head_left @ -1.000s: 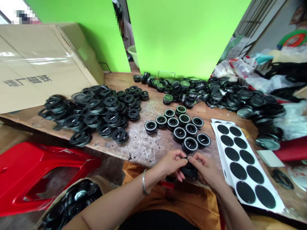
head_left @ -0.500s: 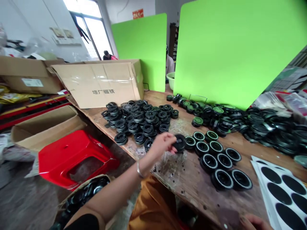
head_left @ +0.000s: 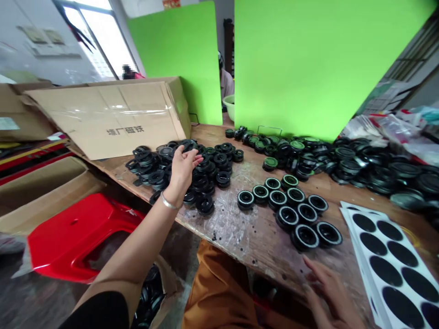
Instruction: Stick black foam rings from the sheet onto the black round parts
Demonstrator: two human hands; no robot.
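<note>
The left hand [head_left: 183, 169], fingers loosely spread with nothing visible in its hold, is over the pile of black rings [head_left: 200, 183]; contact is unclear. The blurred right hand [head_left: 329, 292], thumb and fingers apart and seemingly bare, is near the table's [head_left: 247, 237] front edge, beside white sheets [head_left: 394, 260] with black circles.

- Black flat rings [head_left: 200, 183]: heaped at nine o'clock from the view's centre, stacked in overlapping layers, most lying nearly flat, some tilted.
- Round black pieces [head_left: 287, 216]: eleven, at four o'clock, set in a close cluster, pale rings uppermost, dark centres showing.
</note>
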